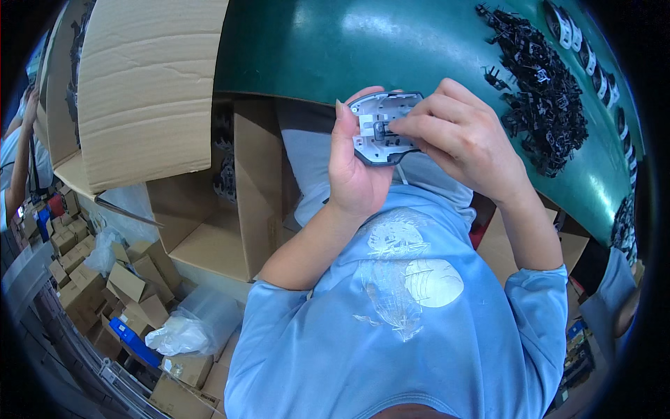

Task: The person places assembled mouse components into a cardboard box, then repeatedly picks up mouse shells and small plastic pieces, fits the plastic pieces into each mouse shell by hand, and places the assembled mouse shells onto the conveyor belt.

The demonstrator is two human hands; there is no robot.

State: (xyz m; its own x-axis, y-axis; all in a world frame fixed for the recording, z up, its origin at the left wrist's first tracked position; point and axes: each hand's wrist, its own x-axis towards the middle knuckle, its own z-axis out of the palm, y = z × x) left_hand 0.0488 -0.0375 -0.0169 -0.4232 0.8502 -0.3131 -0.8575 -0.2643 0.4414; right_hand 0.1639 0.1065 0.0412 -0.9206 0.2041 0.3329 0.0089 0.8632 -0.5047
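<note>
Over my lap, near the table edge, my left hand (pixel 352 164) is closed around a plastic housing shell (pixel 370 148). The shell has a dark rim and a white, ribbed inside that faces up. A small black plastic part (pixel 381 130) sits across the middle of its inside. The bent fingers of my right hand (pixel 464 136) reach into the shell from the right and pinch at this part. Those fingers hide the part's right end and the shell's right side.
The green table (pixel 300 52) carries a heap of small black plastic parts (pixel 544 91) and rows of black-and-white shells (pixel 593 66) at the right. An open cardboard box (pixel 146 91) stands at the left, with another carton (pixel 216 237) below. Boxes and plastic bags (pixel 185 332) crowd the lower left. A co-worker's arm (pixel 24 140) shows far left.
</note>
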